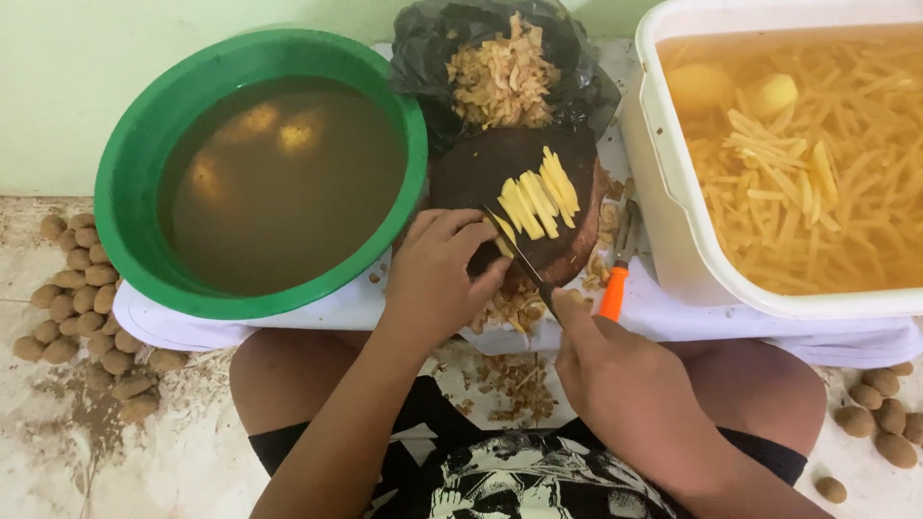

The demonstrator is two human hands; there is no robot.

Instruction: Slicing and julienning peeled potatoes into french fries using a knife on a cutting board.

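Note:
My right hand (630,389) grips a dark-handled knife (524,261) whose blade slants up over a round dark wooden board (481,173). My left hand (437,274) rests on the board's near left edge, fingers curled against a small potato piece at the blade. A row of yellow potato sticks (538,202) lies on the board, just beyond the blade tip. An orange-handled peeler (615,279) lies at the board's right side, beside my right hand.
A green basin (130,173) of murky water with potatoes sits at left. A white tub (663,211) of water and cut sticks stands at right. A black bag of peelings (500,72) lies behind the board. Unpeeled potatoes (82,298) cover the floor on both sides.

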